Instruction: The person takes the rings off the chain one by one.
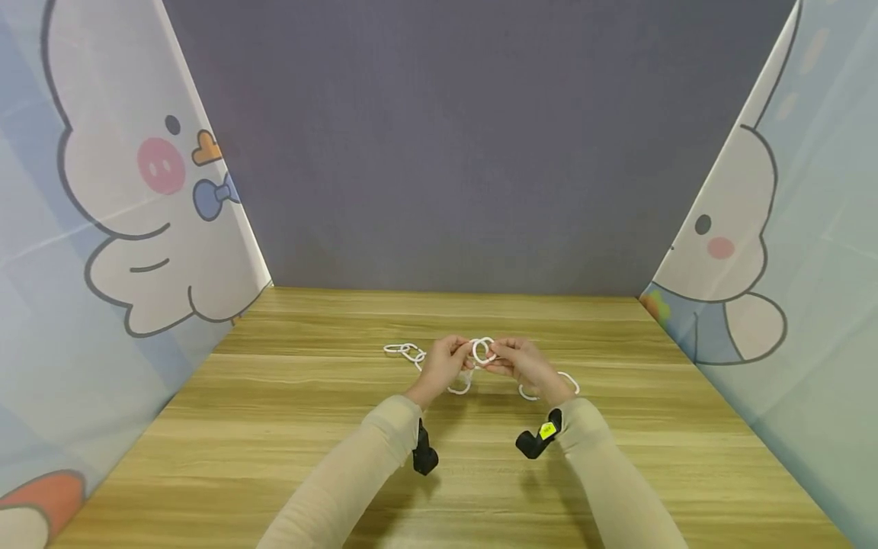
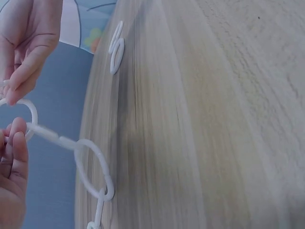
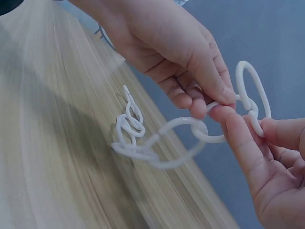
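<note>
The left hand is pinching a link at the near end of a white chain, slightly right of the frame's centre in the head view; the right hand grasps a white ring between thumb and fingers, the two overlapping in the gap between the hands; the chain hangs below the left hand and runs to the wooden table, its far end lying left of that hand; two further links lie partly behind the right wrist in the head view, and whether they are joined cannot be told; nor is it clear whether the ring's gap is seated over its neighbour. Judged risks: the hanging chain's weight could draw the pinched link out of the left fingers; a twist at the ring's gap could unhook it; a lowered right wrist could knock the further links.
</note>
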A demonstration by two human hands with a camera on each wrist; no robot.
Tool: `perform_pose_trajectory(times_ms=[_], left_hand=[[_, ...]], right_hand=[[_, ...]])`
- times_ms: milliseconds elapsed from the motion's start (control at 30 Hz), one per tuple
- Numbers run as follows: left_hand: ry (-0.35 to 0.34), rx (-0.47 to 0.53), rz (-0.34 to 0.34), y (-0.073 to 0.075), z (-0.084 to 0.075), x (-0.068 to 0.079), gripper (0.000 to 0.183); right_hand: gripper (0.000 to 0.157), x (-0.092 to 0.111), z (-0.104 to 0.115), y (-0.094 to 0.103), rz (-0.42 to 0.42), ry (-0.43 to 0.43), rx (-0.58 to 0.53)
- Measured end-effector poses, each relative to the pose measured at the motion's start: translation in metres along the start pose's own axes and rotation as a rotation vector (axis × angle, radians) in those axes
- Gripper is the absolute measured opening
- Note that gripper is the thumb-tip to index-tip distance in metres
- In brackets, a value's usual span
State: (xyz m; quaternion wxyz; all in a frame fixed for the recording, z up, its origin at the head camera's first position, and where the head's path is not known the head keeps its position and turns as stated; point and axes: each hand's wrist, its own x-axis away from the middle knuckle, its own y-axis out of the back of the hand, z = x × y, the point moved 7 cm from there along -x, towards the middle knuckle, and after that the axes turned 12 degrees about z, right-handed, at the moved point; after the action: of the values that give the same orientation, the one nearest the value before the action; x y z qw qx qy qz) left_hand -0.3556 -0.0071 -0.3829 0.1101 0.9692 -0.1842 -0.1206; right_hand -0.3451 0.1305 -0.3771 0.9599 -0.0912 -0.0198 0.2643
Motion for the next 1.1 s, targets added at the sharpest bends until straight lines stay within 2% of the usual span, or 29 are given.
perform_pose_trajectory(times_ms=[267, 500, 700, 900, 1100], left_hand=[[0.004, -0.018, 0.017, 0.0, 0.006, -0.002, 0.021], [-0.001, -0.021, 0.003, 0.0, 0.003, -0.001, 0.014], [-0.017, -0.025, 0.009, -0.001, 0.001, 0.0, 0.019], [-0.042, -0.021, 0.006, -0.001, 0.0, 0.001, 0.019], [-0.033, -0.029, -0.001, -0.001, 0.001, 0.0, 0.018]], right_hand=[[0.013, 0.0, 0.005, 0.0, -0.01, -0.005, 0.025], [0.02, 0.001, 0.009, 0.005, -0.029, -0.026, 0.057], [0.014, 0.002, 0.014, 0.011, -0.051, -0.014, 0.096], [0.01, 0.002, 0.02, 0.018, -0.052, 0.026, 0.051], [0.017, 0.004, 0.028, 0.024, -0.061, 0.051, 0.024]])
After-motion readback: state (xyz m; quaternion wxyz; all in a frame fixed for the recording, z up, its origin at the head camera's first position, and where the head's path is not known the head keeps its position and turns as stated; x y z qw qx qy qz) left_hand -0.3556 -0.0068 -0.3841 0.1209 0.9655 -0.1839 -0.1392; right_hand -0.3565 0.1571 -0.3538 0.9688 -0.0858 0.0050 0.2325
